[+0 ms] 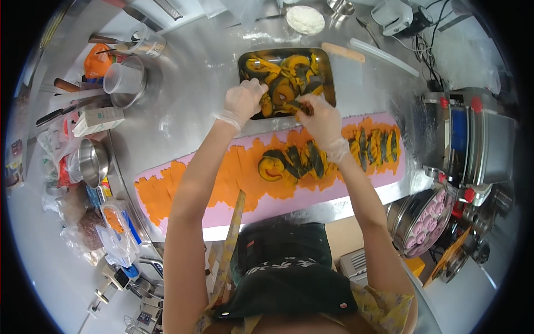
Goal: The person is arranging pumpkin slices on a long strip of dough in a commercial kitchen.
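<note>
Grip on the right hand (321, 118) looks pinched around a floppy, dark-rinded pumpkin slice (291, 106) at the lower right corner of the metal tray (330, 78), upper middle of the frame. Left hand (243, 104) is at the tray's left side with its fingers bunched close; can't tell if they've actually got hold of a piece. Both are in thin clear gloves, btw.

Only the head view to go on. More pumpkin's piled in the tray, and a row of slices (316, 158) runs from mid-frame over to the right on a long pink sheet (272, 209), dough by the looks of it, spread with an orange layer (245, 167). Part of that row is blocked by the right forearm. Left stretch of the orange has no slices on it. All of it sits on a shiny metal table (183, 83).

My read: the step in hand is picking slices out of the tray for that row. Next move calls for a light pinch and a level lift, imo, since these look soft enough to tear, and for keeping the wrists off the orange stuff.
</note>
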Available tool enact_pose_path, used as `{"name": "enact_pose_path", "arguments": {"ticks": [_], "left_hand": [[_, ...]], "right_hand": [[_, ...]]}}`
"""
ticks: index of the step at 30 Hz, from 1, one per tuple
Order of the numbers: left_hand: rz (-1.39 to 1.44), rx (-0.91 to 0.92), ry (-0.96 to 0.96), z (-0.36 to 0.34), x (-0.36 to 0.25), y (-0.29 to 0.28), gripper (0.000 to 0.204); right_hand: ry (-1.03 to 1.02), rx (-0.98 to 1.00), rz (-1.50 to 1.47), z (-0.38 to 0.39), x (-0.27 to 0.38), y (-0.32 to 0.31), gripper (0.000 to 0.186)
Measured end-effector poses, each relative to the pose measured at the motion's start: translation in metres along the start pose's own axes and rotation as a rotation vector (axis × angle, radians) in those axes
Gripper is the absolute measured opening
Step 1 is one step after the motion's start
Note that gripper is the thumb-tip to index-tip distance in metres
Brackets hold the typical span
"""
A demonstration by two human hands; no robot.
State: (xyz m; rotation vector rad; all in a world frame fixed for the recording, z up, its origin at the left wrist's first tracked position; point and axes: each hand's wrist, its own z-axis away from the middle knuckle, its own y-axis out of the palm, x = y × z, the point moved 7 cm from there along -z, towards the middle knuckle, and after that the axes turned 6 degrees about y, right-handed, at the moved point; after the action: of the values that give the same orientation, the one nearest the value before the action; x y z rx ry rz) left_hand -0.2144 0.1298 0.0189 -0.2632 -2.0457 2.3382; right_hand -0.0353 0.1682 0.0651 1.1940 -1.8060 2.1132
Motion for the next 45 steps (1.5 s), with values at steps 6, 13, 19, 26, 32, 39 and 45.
{"name": "enact_pose_path", "arguments": {"ticks": [6,13,19,26,32,39,45], "left_hand": [[0.268,-0.194,-0.141,0.029,0.017,-0.012,0.038],[0.81,-0.457,-0.204,0.122,-0.006,-0.023,0.035],[1.21,-0.213,-0.365,0.195,-0.053,0.06,0.036],[0.88,-0.149,-0.523,0.22,-0.08,0.051,0.05],[0.845,-0.339,-0.442,0.238,-0.068,0.069,0.06],[0.358,-0.277,-0.107,0.229,-0.092,0.057,0.057],[0.166,-0.005,-0.019,0.227,-0.103,0.081,0.059]], "right_hand": [[0.363,0.229,-0.482,0.14,-0.019,0.054,0.028],[0.203,-0.043,-0.061,0.2,0.017,0.052,0.04],[-0.076,0.273,0.345,0.217,0.03,0.122,0.061],[-0.054,0.004,0.087,0.227,0.054,0.08,0.064],[-0.227,0.079,0.109,0.23,0.08,0.119,0.058],[-0.201,0.17,0.214,0.23,0.08,0.132,0.064],[-0.205,0.226,0.319,0.217,0.068,0.129,0.064]]}}
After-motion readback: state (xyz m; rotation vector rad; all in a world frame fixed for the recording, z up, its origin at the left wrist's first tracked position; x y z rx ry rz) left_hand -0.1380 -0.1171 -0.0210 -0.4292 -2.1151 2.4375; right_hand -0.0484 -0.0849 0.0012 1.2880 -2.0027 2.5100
